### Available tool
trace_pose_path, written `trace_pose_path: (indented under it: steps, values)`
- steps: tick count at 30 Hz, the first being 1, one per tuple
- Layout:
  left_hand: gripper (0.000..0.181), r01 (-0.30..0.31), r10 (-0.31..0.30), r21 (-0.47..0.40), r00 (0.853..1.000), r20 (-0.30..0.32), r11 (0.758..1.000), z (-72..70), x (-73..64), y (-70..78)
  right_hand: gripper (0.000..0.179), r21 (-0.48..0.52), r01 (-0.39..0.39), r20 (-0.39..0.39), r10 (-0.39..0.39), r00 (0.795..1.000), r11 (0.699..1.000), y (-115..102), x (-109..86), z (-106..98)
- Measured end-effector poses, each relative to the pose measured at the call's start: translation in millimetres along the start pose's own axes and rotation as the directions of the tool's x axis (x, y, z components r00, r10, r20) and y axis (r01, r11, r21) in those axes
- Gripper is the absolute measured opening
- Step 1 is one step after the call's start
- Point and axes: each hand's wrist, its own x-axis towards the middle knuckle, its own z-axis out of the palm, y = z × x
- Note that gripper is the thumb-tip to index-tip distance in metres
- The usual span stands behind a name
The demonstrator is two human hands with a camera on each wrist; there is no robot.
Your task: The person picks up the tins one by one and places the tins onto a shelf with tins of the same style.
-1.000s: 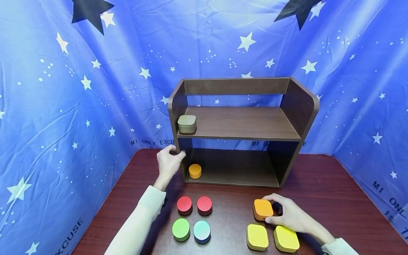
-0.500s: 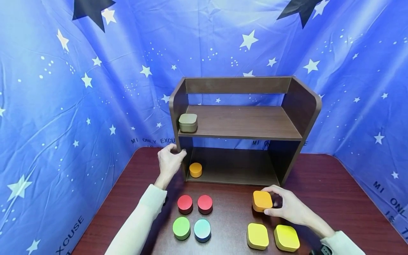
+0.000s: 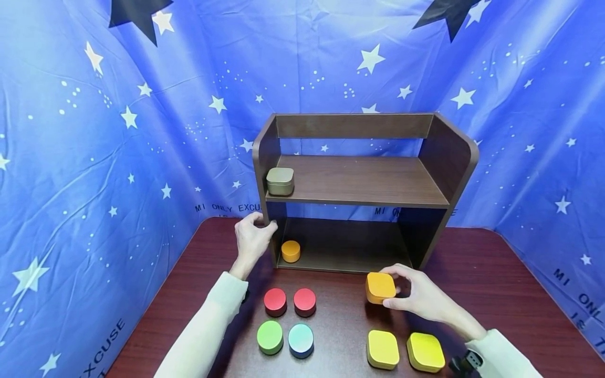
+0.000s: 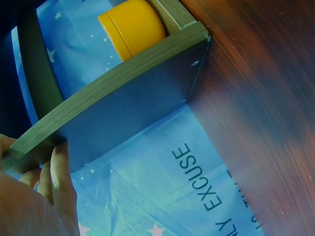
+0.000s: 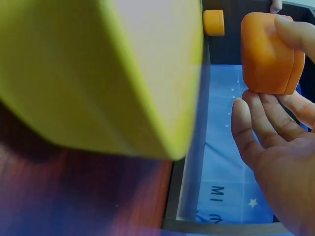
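Observation:
My right hand pinches an orange square tin between thumb and fingers, lifted over the table in front of the shelf's lower right part. In the right wrist view, the thumb lies on one face of that tin and fingertips meet its other side. My left hand holds the left side panel of a dark brown two-tier shelf. Seen from the left wrist, the fingers lie along the outside of this panel. A round orange tin stands at the left of the lower tier.
An olive square tin sits at the upper tier's left end. On the table, two red round tins stand behind a green one and a blue one. Two yellow square tins are at the front right.
My right hand has raised the orange square tin off the table and carried it forward and slightly left. The left hand keeps its grip on the shelf panel.

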Motion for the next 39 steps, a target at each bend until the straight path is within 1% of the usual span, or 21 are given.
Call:
trace_pose_path:
  steps: [4,12,21,28,33,39]
  values:
    - [0.010,-0.005,0.005,-0.005,1.000,-0.004,1.000,0.0,-0.1,0.7,0.050,-0.003,0.034,0.003,-0.034,0.999,0.999,-6.9,6.1,-1.2]
    - [0.009,-0.008,0.008,-0.005,1.000,-0.001,1.000,-0.4,-1.2,1.4,0.051,-0.024,0.061,0.020,-0.060,0.998,0.998,-21.5,18.6,-1.7]
    - [0.009,-0.024,0.024,-0.022,1.000,-0.016,0.999,0.2,-1.7,-0.2,0.049,0.007,0.080,0.023,-0.080,0.997,0.997,-40.7,32.7,-6.9]
    - [0.010,-0.019,0.019,-0.034,1.000,-0.019,0.999,-1.7,-1.3,1.1,0.052,-0.086,0.138,-0.015,-0.140,0.990,0.987,-55.6,49.2,-12.5]
    - [0.010,-0.021,0.020,-0.024,0.999,-0.026,0.999,0.0,-1.5,-0.1,0.052,-0.053,0.161,-0.006,-0.161,0.987,0.986,-66.2,59.6,-14.9]
    - [0.009,-0.033,0.033,-0.019,0.999,-0.031,0.999,2.0,-1.7,-3.2,0.051,-0.046,0.157,0.000,-0.157,0.988,0.987,-77.9,68.5,-17.6]
